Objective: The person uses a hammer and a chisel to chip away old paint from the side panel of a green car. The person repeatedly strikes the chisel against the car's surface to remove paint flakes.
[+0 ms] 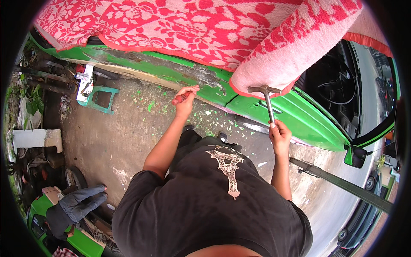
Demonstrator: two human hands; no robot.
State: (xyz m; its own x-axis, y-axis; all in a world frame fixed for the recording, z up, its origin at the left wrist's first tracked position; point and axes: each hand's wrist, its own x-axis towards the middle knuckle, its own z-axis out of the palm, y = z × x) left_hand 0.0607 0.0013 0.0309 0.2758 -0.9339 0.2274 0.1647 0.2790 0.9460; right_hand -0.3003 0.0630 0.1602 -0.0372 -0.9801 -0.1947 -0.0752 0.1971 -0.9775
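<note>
Left hand (186,105) has its fingers curled round a red-handled tool (179,100), handle poking out on the hand's left; can't make out the tip. Right hand (280,136) is wrapped round the lower shaft of a hammer (269,105), so the head sits up beyond those fingers, right in front of a hanging fold of the pink-and-red floral cloth (171,28). That cloth covers a lot of the green car (299,124) past both hands. Just beyond the left fingertips there's a rough grey patch (207,77) in the car's paint. Paint flakes (208,112) litter the floor between the hands. Teal stool (113,102) is well left of the left fingers, and another person (81,203) is way off lower left.
</note>
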